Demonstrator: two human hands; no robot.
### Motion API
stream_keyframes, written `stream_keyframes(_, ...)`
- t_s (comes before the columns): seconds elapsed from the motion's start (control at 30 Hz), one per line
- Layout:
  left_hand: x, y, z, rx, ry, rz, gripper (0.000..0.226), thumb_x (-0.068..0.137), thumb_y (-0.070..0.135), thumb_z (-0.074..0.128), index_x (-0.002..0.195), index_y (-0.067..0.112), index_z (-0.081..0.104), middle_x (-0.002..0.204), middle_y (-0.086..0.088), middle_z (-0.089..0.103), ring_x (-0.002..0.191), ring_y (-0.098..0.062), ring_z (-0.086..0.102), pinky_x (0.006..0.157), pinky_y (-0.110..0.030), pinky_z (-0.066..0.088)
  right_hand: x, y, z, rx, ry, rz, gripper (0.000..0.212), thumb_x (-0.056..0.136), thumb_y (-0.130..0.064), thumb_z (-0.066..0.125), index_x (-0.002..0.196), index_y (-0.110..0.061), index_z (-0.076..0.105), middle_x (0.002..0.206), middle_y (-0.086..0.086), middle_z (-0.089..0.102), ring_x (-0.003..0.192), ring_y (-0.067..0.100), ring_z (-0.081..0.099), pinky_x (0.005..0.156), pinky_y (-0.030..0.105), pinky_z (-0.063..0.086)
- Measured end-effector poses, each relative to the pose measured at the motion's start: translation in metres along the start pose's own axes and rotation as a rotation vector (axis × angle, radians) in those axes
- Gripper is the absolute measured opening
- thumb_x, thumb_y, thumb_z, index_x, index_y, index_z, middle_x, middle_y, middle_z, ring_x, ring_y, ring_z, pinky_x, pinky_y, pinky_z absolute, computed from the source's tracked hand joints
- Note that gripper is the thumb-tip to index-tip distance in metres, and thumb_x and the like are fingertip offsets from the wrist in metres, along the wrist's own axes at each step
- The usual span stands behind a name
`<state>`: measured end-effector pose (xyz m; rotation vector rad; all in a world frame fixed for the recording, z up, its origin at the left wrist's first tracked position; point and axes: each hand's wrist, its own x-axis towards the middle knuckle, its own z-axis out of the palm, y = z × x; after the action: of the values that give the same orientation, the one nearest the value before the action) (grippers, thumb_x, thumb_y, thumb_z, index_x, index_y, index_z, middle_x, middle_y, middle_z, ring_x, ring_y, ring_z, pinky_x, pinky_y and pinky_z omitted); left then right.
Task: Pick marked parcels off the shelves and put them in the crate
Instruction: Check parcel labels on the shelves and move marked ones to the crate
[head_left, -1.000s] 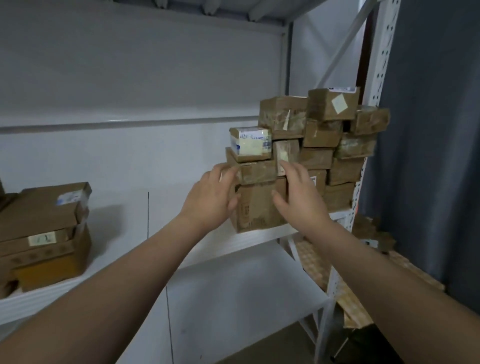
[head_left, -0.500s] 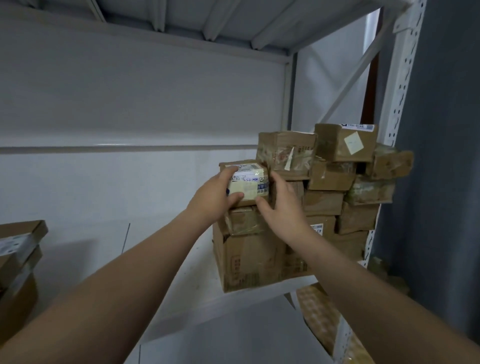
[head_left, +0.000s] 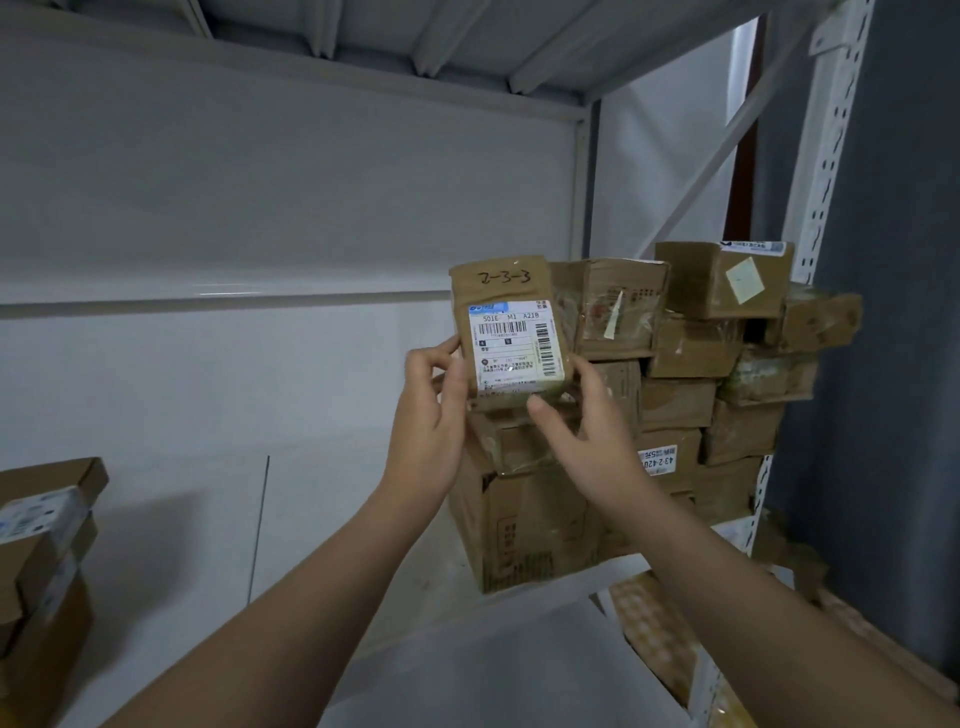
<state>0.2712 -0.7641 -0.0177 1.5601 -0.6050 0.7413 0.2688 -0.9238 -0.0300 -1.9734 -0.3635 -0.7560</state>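
I hold a small brown cardboard parcel (head_left: 511, 332) up in front of the stack, tilted so its top faces me. It bears a white shipping label with barcodes and the handwritten mark "2-3-3". My left hand (head_left: 434, 410) grips its left edge and my right hand (head_left: 587, 431) grips its lower right corner. Behind it a stack of brown parcels (head_left: 701, 374) fills the right end of the white shelf (head_left: 363, 545). No crate is in view.
A white perforated shelf upright (head_left: 826, 156) and a dark grey curtain (head_left: 904, 312) stand at the right. More flat parcels (head_left: 47, 545) are piled at the far left of the shelf. A lower shelf board (head_left: 493, 670) lies below. Cardboard scraps (head_left: 795, 561) sit beyond the upright.
Both hands closed on the small labelled parcel atop the stack, lifted it off and turned it so its label and handwritten mark face me. The view has tilted upward.
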Motion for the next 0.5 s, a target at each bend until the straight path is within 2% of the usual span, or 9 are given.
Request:
stream_keyframes(0.07,-0.004,0.003,-0.008,-0.108,0.05,-0.035,0.008,0.099,0.023,0.041,0.095,0.028,0.038,0.127,0.011,0.054,0.106,-0.002,0.06,0.075,-0.016,0.051,-0.008,-0.008,0.001,-0.002,-0.004,-0.048,0.057,0.091,-0.032,0.061,0.139,-0.033,0.031,0.135,-0.015,0.044,0.119,-0.006,0.041,0.093,0.011,0.034)
stream_keyframes(0.1,-0.006,0.004,-0.013,-0.113,0.061,-0.048,0.011,0.098,0.021,0.044,0.097,0.03,0.038,0.128,0.008,0.054,0.107,-0.007,0.061,0.075,-0.017,0.052,-0.011,-0.011,0.002,-0.001,-0.007,-0.07,0.057,0.09,-0.03,0.062,0.136,-0.039,0.029,0.135,-0.016,0.043,0.117,-0.009,0.041,0.092,0.009,0.033)
stream_keyframes(0.17,-0.012,0.003,-0.023,-0.09,0.072,-0.066,0.017,0.097,0.02,0.048,0.102,0.034,0.039,0.129,0.005,0.056,0.11,-0.012,0.061,0.08,-0.022,0.053,-0.015,-0.018,0.006,0.014,-0.021,-0.101,0.06,0.087,-0.03,0.064,0.133,-0.046,0.03,0.136,-0.017,0.043,0.121,-0.009,0.04,0.099,0.022,0.041)
stream_keyframes(0.23,-0.017,0.004,-0.034,-0.086,0.083,-0.077,0.018,0.097,0.019,0.049,0.105,0.033,0.042,0.127,0.004,0.058,0.109,-0.01,0.062,0.084,-0.025,0.054,-0.02,-0.023,0.012,0.015,-0.034,-0.113,0.064,0.084,-0.029,0.065,0.136,-0.044,0.031,0.136,-0.018,0.044,0.124,-0.005,0.041,0.102,0.035,0.044)
stream_keyframes(0.3,-0.022,0.005,-0.045,-0.081,0.097,-0.078,0.017,0.097,0.018,0.048,0.105,0.032,0.044,0.126,0.003,0.06,0.108,-0.009,0.062,0.087,-0.027,0.053,-0.024,-0.026,0.018,0.017,-0.052,-0.148,0.066,0.085,-0.02,0.067,0.137,-0.04,0.031,0.134,-0.021,0.043,0.126,-0.006,0.039,0.105,0.031,0.04)
stream_keyframes(0.4,-0.028,0.009,-0.06,-0.09,0.121,-0.053,0.018,0.097,0.015,0.048,0.104,0.031,0.048,0.126,0.002,0.06,0.11,-0.012,0.061,0.09,-0.029,0.052,-0.03,-0.031,0.026,-0.021,-0.082,-0.204,0.07,0.087,-0.015,0.065,0.13,-0.051,0.024,0.129,-0.036,0.034,0.125,-0.015,0.034,0.103,0.021,0.034)
stream_keyframes(0.5,-0.032,0.015,-0.073,-0.114,0.153,-0.024,0.022,0.099,0.013,0.042,0.108,0.031,0.052,0.117,0.009,0.063,0.105,-0.007,0.062,0.084,-0.023,0.053,-0.033,-0.036,0.034,-0.024,-0.092,-0.225,0.07,0.087,-0.015,0.063,0.129,-0.055,0.023,0.132,-0.037,0.03,0.128,-0.011,0.031,0.106,0.032,0.038)
